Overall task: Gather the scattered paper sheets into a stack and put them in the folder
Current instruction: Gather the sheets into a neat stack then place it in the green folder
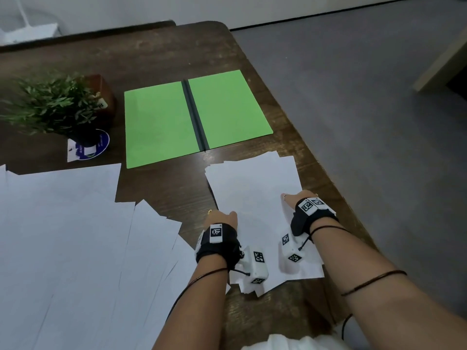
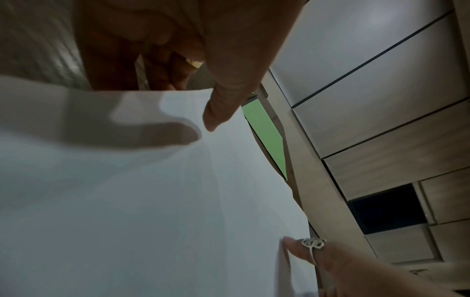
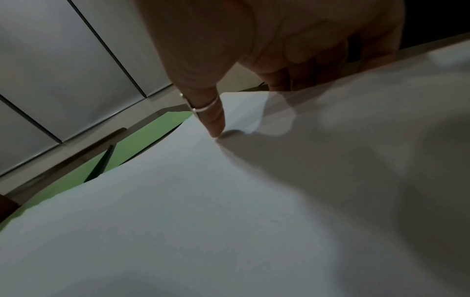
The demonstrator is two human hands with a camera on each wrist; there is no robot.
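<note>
black wrist straps [image 1: 217, 245], tagged white cameras [image 1: 255, 265], rings [image 2: 313, 244]

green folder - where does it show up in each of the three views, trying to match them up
Head: the green folder lies open and flat at upper centre of the table, beyond the paper stack.
Left wrist: a narrow green sliver right of centre, past the thumb tip.
Right wrist: a green band at left, above the paper's far edge.
Shared landmark: the folder's dark spine, also seen in the right wrist view.
</note>
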